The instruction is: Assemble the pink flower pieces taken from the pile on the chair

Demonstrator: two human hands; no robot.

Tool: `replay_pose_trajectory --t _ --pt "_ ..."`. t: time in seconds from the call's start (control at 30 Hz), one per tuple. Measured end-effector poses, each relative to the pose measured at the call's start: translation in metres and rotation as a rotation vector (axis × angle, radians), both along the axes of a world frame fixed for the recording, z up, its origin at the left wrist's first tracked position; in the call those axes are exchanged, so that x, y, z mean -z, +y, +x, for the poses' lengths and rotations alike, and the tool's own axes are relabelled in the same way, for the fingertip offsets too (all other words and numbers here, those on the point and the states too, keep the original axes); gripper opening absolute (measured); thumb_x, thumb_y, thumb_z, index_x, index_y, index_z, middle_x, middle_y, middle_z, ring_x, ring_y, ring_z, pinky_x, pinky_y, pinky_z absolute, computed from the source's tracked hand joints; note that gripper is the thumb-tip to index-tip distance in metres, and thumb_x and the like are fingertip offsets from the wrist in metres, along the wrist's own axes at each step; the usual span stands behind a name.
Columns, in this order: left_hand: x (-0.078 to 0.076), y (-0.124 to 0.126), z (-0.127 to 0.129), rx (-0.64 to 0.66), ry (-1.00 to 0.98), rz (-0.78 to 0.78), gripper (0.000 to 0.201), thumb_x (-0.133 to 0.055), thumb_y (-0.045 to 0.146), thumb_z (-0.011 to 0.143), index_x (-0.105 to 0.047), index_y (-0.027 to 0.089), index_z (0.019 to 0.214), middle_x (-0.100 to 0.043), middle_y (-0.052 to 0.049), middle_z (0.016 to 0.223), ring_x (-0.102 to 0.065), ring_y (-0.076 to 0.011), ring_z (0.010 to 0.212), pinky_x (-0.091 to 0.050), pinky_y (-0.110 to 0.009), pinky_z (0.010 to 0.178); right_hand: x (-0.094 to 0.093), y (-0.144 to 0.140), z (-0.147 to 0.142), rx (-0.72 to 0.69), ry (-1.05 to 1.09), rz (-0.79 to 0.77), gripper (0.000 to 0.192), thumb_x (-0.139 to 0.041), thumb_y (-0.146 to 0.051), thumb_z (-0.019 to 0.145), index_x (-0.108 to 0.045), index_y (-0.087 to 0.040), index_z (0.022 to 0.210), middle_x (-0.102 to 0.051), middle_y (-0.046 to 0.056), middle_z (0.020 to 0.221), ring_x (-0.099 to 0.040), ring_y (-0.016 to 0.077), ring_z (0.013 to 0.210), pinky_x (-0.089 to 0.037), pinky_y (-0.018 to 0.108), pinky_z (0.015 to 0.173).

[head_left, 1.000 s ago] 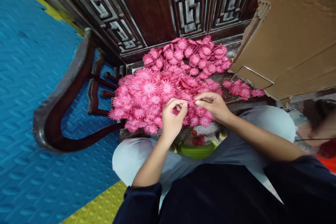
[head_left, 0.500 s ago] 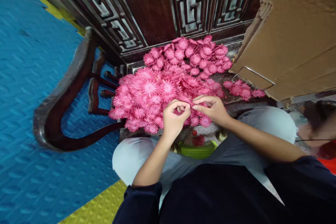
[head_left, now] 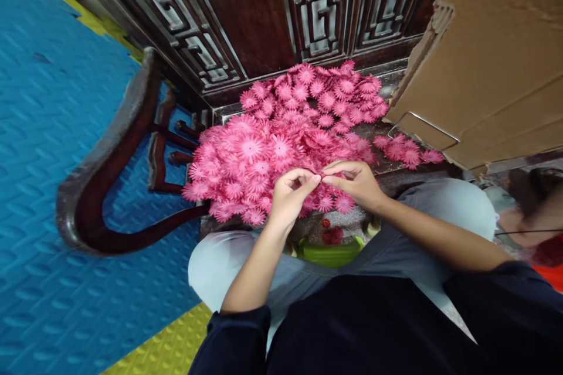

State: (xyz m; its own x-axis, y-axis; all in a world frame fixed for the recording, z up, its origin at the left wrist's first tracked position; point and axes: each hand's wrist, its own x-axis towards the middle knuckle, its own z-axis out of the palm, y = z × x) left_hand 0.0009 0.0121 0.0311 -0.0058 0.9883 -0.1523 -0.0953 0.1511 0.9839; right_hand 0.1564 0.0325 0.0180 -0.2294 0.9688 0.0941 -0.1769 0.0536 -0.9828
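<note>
Dark carved bench (head_left: 229,111) | pink flower pile (head_left: 281,140) | left hand (head_left: 288,196), right hand (head_left: 358,183) pinch one flower piece (head_left: 320,176) together | step: working it; next needs fine fingertip grip

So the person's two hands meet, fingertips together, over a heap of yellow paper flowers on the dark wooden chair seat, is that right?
Not quite: the head view shows the flowers are pink, not yellow. The rest holds: the left hand and right hand meet fingertip to fingertip over the heap on the dark wooden chair seat.

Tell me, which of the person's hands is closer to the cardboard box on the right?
The right hand. It rests on the pink flowers with the cardboard box up and to its right, while the left hand sits beyond it, farther from the box.
</note>
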Motion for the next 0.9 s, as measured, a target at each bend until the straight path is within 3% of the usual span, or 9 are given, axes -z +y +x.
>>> replay_pose_trajectory --t 0.17,0.57,0.9 --pt "0.0034 0.0013 -0.0005 0.081 -0.166 -0.079 0.024 -0.078 0.037 0.059 -0.065 0.017 0.066 -0.054 0.004 0.06 -0.042 -0.0073 0.058 -0.033 -0.021 0.058 -0.0012 0.0015 0.0 -0.003 0.05 -0.073 0.009 -0.075 -0.023 0.065 -0.074 -0.025 0.073 -0.073 -0.001 0.077 -0.066 0.0115 0.073 -0.052 0.027 0.075" --pt "0.0024 0.0048 0.0009 0.092 -0.357 -0.162 0.041 -0.083 0.045 0.047 -0.056 0.015 0.054 -0.041 0.007 0.049 -0.034 -0.006 0.052 -0.027 -0.021 0.055 -0.0022 0.0036 0.0004 -0.08 0.204 -0.31 0.016 -0.078 -0.032 0.06 -0.072 -0.023 0.072 -0.07 -0.002 0.072 -0.06 0.0084 0.068 -0.047 0.024 0.073" --pt "0.0051 0.0034 0.0008 0.078 -0.376 -0.159 0.042 -0.084 0.045 0.045 -0.055 0.015 0.053 -0.041 0.007 0.048 -0.035 -0.0062 0.053 -0.028 -0.021 0.057 -0.0009 0.0034 0.0001 -0.12 0.201 -0.303 0.014 -0.079 -0.029 0.06 -0.073 -0.024 0.072 -0.071 -0.003 0.072 -0.06 0.0077 0.066 -0.047 0.023 0.072"
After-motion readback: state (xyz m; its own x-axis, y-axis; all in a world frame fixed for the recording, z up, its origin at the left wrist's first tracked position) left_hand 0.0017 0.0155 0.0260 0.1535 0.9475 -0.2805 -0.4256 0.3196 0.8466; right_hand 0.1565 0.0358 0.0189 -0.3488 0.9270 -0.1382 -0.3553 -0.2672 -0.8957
